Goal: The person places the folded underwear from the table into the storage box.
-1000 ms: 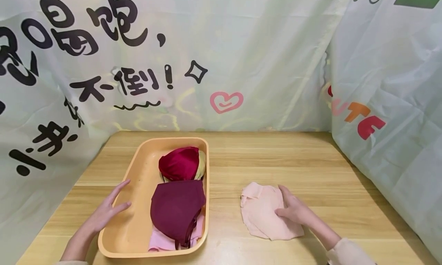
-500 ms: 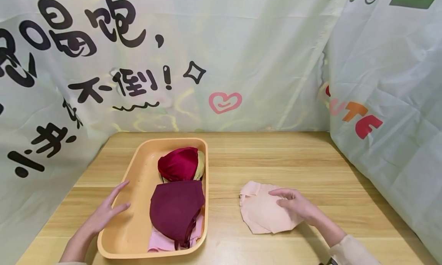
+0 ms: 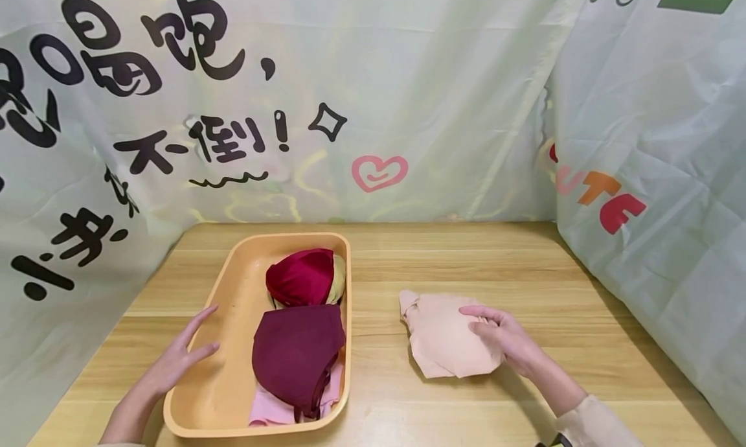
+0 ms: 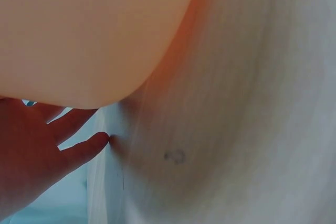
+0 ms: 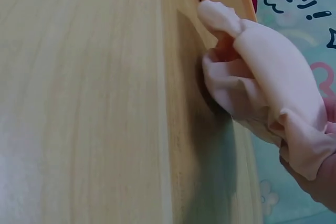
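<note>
A pale pink folded bra with a rounded cup is held just above the tabletop; my right hand grips its right side, thumb on the near face. In the right wrist view the bra hangs clear of the wood, its shadow below. My left hand lies at the left wall of an orange plastic bin, fingers spread and fairly straight, touching the rim. Inside, along the bin's right side, sit a dark purple bra and a crimson bra.
Beige fabric shows beside the crimson bra, and pink cloth lies under the purple one. The bin's left half shows its bare floor. Printed curtains enclose the wooden table at the back and sides.
My right hand has shifted its grip on the pale pink bra and raised it off the table, slightly away from me. The left hand and the bin have stayed put.
</note>
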